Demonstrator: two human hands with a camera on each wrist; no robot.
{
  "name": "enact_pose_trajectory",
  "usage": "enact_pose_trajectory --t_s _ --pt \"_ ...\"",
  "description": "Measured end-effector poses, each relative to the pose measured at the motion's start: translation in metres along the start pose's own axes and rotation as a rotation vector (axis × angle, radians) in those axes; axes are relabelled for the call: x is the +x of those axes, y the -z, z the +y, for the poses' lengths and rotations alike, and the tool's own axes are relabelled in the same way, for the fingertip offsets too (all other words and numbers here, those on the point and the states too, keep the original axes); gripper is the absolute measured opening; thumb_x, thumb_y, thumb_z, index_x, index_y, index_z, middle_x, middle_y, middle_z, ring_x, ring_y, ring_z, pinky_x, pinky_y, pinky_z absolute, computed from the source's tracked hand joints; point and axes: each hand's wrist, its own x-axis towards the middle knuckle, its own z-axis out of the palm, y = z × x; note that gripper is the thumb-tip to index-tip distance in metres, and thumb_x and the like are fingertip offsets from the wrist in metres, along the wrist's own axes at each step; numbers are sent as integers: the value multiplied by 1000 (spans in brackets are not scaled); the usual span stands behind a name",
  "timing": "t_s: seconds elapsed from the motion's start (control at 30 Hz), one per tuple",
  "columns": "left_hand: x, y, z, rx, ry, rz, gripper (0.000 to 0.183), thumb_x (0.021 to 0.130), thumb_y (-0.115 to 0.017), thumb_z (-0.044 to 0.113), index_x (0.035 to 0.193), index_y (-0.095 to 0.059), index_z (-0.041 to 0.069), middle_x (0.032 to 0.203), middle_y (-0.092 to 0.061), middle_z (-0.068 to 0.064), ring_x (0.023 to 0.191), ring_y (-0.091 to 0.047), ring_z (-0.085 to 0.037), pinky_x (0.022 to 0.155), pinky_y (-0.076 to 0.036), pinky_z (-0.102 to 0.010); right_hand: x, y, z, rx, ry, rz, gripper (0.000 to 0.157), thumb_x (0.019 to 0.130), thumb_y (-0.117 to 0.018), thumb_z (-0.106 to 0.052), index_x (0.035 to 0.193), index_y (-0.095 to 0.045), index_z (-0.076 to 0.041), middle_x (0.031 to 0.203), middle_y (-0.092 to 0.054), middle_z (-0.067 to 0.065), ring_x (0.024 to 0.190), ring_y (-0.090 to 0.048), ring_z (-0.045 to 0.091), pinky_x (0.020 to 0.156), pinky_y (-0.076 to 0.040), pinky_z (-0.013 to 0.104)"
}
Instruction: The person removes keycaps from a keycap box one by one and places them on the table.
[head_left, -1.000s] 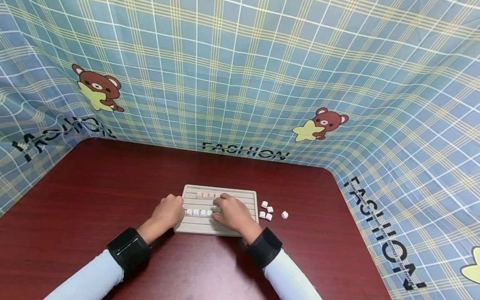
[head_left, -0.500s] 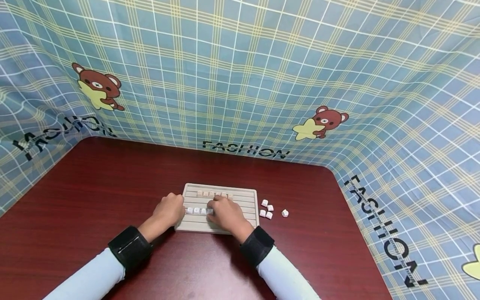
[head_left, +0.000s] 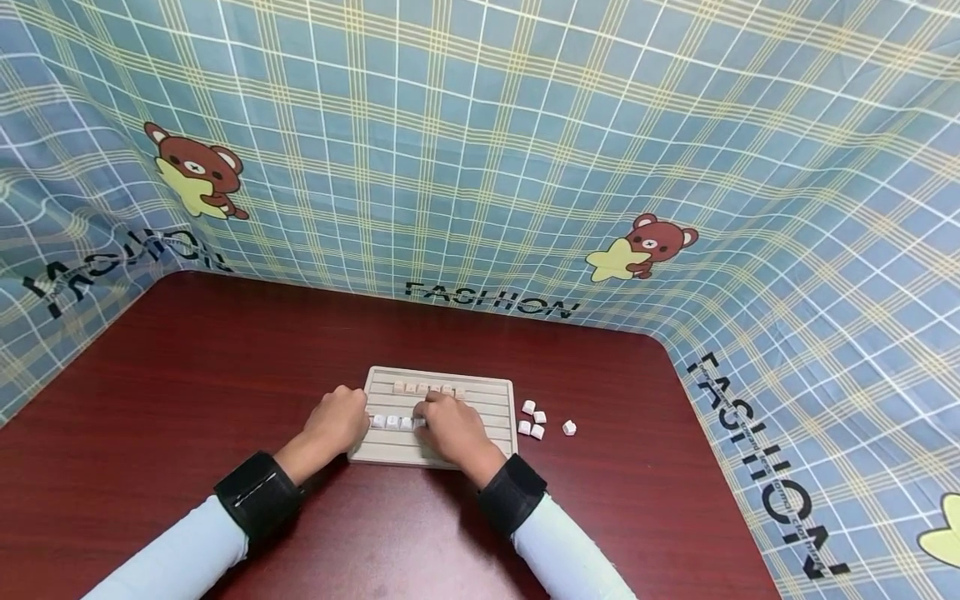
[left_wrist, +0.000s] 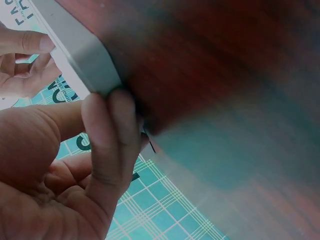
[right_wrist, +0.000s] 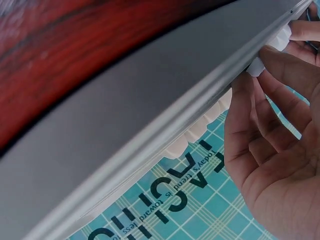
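A beige ridged board (head_left: 480,408) lies on the table. White keycaps (head_left: 392,422) stand in a row along one of its middle ridges, and cream keycaps (head_left: 411,388) line a ridge farther back. My left hand (head_left: 341,421) grips the board's left edge, beside the start of the white row; the left wrist view shows its fingers (left_wrist: 107,135) against the board's corner. My right hand (head_left: 452,429) is at the right end of the white row. In the right wrist view its thumb and fingers pinch a white keycap (right_wrist: 256,67), partly hidden by them.
Several loose white keycaps (head_left: 529,407) lie on the dark red table (head_left: 615,492) just right of the board, one a little apart (head_left: 569,428). A plaid cloth (head_left: 480,183) with printed bears encloses the table's back and sides.
My right hand has moved slightly left along the white row, and its spread fingers have drawn together at the last keycap. The left hand stays at the board's edge.
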Motion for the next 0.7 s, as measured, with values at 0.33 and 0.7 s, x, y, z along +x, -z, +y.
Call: enact_pose_trajectory --t_s 0.33,0.7 --pt "1 -1 0 -10 3 -13 11 76 -57 -2 67 -63 -3 67 -62 -19 54 -52 -21 41 -47 -37 -1 0 1 -20 9 25 13 79 -71 -23 91 -72 -18 90 -67 -1 83 -63 15 62 -56 31" --pt "0 -1 -1 -19 4 -4 12 75 -55 -4 65 -61 -3 68 -62 -21 55 -51 -22 42 -47 -39 -6 0 4 -2 15 75 11 78 -69 -19 88 -72 -18 84 -65 -1 77 -63 14 58 -56 30"
